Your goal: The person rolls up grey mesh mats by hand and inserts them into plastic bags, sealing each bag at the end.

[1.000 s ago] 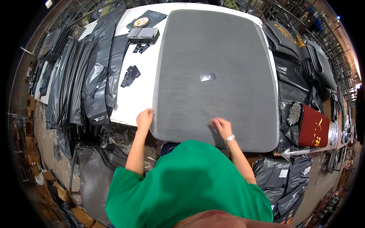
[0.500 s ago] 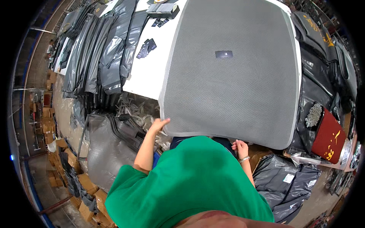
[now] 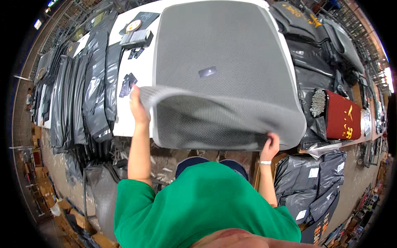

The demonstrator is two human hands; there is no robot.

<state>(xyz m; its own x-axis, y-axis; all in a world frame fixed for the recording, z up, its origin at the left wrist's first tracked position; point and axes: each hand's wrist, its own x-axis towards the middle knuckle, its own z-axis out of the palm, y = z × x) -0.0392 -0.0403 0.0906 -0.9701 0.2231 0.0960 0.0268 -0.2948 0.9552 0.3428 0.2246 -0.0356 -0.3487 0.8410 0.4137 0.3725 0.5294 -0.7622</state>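
Observation:
A large grey mesh floor mat (image 3: 231, 37) covers the white table, with a small dark label (image 3: 207, 72) on its face. My left hand (image 3: 139, 108) grips its near left corner, raised and curled back away from me. Beneath the lifted part shows another dark grey mesh surface (image 3: 186, 124), apparently a second mat. My right hand (image 3: 270, 146), fingers curled, is at the near edge toward the right, where the lifted part slopes down. Its fingertips are partly hidden against the mat.
On the table's left lie several small dark cards (image 3: 128, 84), a grey box of cards (image 3: 136, 38) and a tape roll (image 3: 133, 26). Black plastic-wrapped stacks (image 3: 97, 82) flank it. A dark red mat (image 3: 342, 115) lies at right; black bags (image 3: 297, 177) sit below.
My left hand has lifted the mat's near left corner up and away from me, uncovering the mesh surface below. My right hand has moved slightly up to the near edge. The view has shifted.

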